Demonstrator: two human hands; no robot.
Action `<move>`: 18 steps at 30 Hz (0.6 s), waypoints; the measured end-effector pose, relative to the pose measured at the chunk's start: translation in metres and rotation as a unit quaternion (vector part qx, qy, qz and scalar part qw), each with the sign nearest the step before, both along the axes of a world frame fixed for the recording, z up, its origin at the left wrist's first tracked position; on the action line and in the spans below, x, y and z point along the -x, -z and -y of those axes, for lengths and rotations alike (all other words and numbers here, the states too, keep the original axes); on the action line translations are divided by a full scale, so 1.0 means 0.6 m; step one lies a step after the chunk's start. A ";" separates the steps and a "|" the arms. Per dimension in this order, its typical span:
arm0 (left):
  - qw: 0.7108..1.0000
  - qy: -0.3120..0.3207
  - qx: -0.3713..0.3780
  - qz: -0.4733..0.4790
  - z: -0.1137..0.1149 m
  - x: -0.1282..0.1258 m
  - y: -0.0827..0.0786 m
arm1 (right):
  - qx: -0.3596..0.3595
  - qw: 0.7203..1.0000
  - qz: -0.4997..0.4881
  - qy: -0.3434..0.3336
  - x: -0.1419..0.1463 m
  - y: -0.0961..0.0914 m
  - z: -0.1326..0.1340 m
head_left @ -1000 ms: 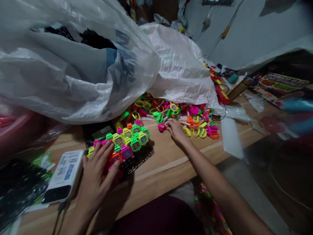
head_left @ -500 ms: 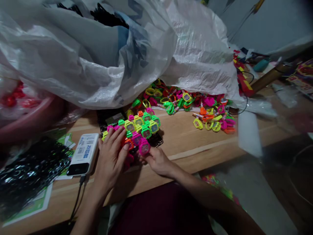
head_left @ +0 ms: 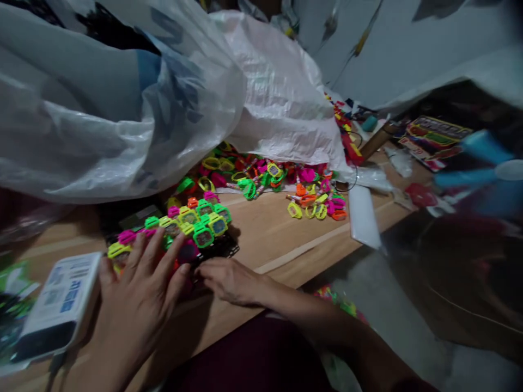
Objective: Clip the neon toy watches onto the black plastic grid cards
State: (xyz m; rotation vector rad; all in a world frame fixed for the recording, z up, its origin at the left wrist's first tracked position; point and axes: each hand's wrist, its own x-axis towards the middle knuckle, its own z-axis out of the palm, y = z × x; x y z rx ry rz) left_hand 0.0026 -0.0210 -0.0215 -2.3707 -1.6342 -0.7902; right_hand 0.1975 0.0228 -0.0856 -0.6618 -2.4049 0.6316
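Observation:
Neon toy watches (head_left: 203, 234) in green, yellow, pink and orange stand packed in rows on a black plastic grid (head_left: 220, 247) on the table. My left hand (head_left: 137, 288) lies over the left part of these rows, its fingers spread. At the grid's front edge is my right hand (head_left: 231, 280), with curled fingers and the tips close together. What those fingertips grip is hidden and dark. A dim pink watch (head_left: 188, 250) sits just behind them, between both hands.
Loose toy watches (head_left: 312, 207) lie in a heap under white plastic sacks (head_left: 281, 98) at the back. A white power bank (head_left: 61, 299) with a cable is on the left. Blue fan blades (head_left: 486, 147) are at the right, near a printed package (head_left: 433, 139).
The view has swung right, so everything appears further left. The bright pink watch at my right fingertips no longer shows there. My right fingers are now curled, and my left fingers are more spread.

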 end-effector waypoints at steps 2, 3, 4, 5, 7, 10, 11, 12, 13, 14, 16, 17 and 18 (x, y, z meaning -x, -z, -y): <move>1.000 0.003 -0.008 0.004 -0.004 -0.003 0.004 | -0.004 0.995 -0.046 0.089 -0.079 -0.036 -0.022; 1.000 0.003 -0.006 0.007 -0.004 -0.005 0.005 | -0.013 0.984 -0.056 0.167 -0.129 -0.053 -0.036; 1.000 0.002 -0.003 0.013 -0.004 -0.006 0.006 | -0.031 0.965 -0.057 0.252 -0.183 -0.068 -0.050; 1.000 0.000 -0.001 0.021 -0.004 -0.007 0.006 | -0.052 0.943 -0.038 0.328 -0.238 -0.079 -0.065; 0.999 -0.007 -0.004 0.037 -0.003 -0.010 0.005 | -0.084 0.882 0.024 0.463 -0.333 -0.087 -0.092; 0.999 -0.013 -0.008 0.037 -0.004 -0.012 0.005 | -0.051 0.848 0.074 0.522 -0.400 -0.067 -0.107; 0.999 -0.014 -0.008 0.033 -0.004 -0.012 0.006 | -0.035 0.853 0.080 0.515 -0.399 -0.056 -0.104; 0.999 -0.014 -0.009 0.031 -0.004 -0.012 0.006 | -0.022 0.861 0.083 0.501 -0.388 -0.046 -0.097; 0.999 -0.014 -0.009 0.029 -0.004 -0.011 0.006 | -0.013 0.872 0.084 0.483 -0.369 -0.037 -0.088; 1.000 -0.012 -0.007 0.027 -0.004 -0.010 0.005 | -0.006 0.885 0.077 0.460 -0.347 -0.032 -0.078; 1.000 -0.007 -0.003 0.021 -0.004 -0.007 0.004 | 0.002 0.913 0.042 0.406 -0.304 -0.033 -0.061; 1.000 -0.005 0.000 0.017 -0.004 -0.006 0.002 | 0.007 0.925 0.019 0.379 -0.289 -0.039 -0.054; 1.000 -0.003 0.005 0.010 -0.004 -0.004 0.001 | 0.011 0.933 -0.004 0.360 -0.280 -0.047 -0.050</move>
